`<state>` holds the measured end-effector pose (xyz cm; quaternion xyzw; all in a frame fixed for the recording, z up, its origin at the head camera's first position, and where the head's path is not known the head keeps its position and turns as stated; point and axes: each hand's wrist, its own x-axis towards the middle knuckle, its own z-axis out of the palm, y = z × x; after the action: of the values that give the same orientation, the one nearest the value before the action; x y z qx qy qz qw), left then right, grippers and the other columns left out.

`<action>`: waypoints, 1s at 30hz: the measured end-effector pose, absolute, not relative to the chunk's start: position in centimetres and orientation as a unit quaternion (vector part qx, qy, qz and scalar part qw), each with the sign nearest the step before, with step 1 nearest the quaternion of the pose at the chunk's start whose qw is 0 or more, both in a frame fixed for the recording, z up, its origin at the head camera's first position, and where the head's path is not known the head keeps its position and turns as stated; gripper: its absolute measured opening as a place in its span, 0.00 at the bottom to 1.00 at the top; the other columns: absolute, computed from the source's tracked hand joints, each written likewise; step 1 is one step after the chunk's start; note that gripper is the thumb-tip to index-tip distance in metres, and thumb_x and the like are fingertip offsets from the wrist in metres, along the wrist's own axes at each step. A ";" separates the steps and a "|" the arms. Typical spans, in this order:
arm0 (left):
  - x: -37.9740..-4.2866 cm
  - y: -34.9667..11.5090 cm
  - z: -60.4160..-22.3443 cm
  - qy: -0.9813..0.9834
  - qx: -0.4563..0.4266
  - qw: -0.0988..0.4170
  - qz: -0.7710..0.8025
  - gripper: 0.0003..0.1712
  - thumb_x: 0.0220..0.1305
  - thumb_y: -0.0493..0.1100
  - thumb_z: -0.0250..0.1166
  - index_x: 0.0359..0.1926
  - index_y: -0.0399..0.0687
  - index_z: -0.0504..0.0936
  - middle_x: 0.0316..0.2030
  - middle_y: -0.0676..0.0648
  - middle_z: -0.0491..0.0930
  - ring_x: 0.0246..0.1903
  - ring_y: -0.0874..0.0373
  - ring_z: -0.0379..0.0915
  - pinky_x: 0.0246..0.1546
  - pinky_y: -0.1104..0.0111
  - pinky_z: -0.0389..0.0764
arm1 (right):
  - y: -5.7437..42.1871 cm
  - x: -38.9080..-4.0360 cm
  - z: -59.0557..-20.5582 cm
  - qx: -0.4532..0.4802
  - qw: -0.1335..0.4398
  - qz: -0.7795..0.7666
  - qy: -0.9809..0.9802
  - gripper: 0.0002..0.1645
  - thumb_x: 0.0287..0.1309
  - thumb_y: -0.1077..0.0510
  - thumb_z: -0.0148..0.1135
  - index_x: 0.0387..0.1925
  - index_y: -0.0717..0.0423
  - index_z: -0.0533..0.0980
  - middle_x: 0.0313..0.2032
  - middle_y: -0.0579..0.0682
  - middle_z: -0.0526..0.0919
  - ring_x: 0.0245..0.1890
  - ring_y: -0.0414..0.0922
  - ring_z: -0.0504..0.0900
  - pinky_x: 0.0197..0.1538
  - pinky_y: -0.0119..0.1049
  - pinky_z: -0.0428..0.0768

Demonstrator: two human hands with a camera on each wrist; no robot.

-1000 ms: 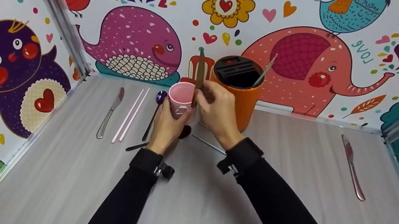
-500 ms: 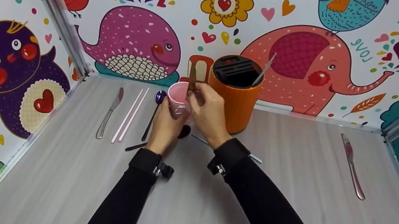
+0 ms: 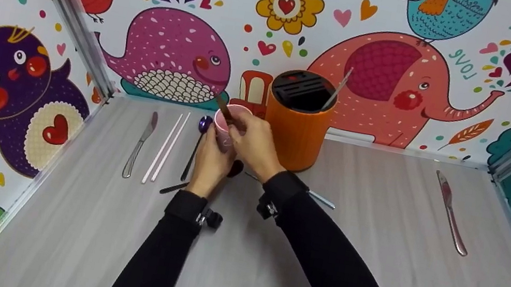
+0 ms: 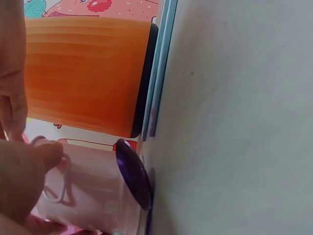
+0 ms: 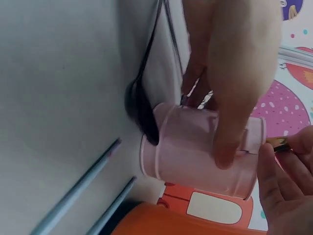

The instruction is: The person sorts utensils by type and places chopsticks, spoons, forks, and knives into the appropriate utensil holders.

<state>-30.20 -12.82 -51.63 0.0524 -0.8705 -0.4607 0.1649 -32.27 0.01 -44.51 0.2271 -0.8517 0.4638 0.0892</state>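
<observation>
My left hand (image 3: 211,162) grips a pink cup (image 4: 93,186) upright on the table, its thumb by the small handle. In the head view, my right hand (image 3: 255,143) pinches a brownish-gold knife (image 3: 223,107) over the cup's mouth. The knife slants left, its blade pointing up and away; its lower end is hidden by the fingers. Right beside the cup's base lies a dark spoon (image 5: 142,110) with a purplish bowl. A pair of light blue chopsticks (image 4: 159,73) lies near it, partly under the right forearm in the head view.
An orange utensil holder (image 3: 295,134) with a black slotted top stands right of the cup, a thin clear stick in it. Left lie a purple-bowled spoon (image 3: 205,125), pink chopsticks (image 3: 166,149) and a silver knife (image 3: 140,144). Another knife (image 3: 451,215) lies far right.
My right hand has moved left and slightly down over the cup. The knife has gone from upright to leaning left. My left hand keeps holding the cup in place.
</observation>
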 end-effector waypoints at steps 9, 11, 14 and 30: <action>-32.5 -13.7 -54.9 -0.863 0.050 0.211 -0.456 0.49 0.62 0.43 0.71 0.81 0.35 0.65 0.69 0.27 0.78 0.70 0.33 0.76 0.76 0.40 0.74 | -0.2 -32.9 -44.3 0.254 0.055 0.360 -0.896 0.14 0.79 0.57 0.66 0.60 0.49 0.87 0.56 0.47 0.92 0.56 0.46 0.89 0.72 0.43 0.85; -32.9 -13.9 -55.6 -0.861 0.051 0.212 -0.460 0.50 0.62 0.44 0.72 0.82 0.36 0.65 0.69 0.27 0.78 0.71 0.32 0.76 0.76 0.40 0.73 | -0.1 -32.9 -44.4 0.257 0.054 0.340 -0.903 0.13 0.79 0.56 0.66 0.59 0.50 0.87 0.53 0.48 0.93 0.53 0.47 0.89 0.70 0.44 0.86; -33.0 -14.0 -55.9 -0.858 0.041 0.212 -0.466 0.49 0.65 0.44 0.72 0.83 0.39 0.64 0.70 0.28 0.77 0.72 0.33 0.75 0.78 0.40 0.72 | 0.0 -32.8 -44.6 0.254 0.045 0.318 -0.912 0.12 0.80 0.56 0.64 0.57 0.52 0.87 0.53 0.51 0.92 0.54 0.49 0.89 0.72 0.47 0.85; -32.7 -13.8 -55.4 -0.863 0.047 0.201 -0.461 0.49 0.66 0.45 0.74 0.83 0.40 0.64 0.73 0.28 0.75 0.74 0.33 0.74 0.79 0.41 0.72 | 1.2 -31.9 -44.9 0.293 0.136 0.319 -0.891 0.14 0.77 0.60 0.64 0.56 0.60 0.89 0.54 0.54 0.92 0.55 0.53 0.85 0.69 0.46 0.84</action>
<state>-32.73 -13.77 -55.42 0.0466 -0.8630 -0.4610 0.2011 -31.89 1.24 -44.89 0.2926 -0.8912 0.3189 0.1358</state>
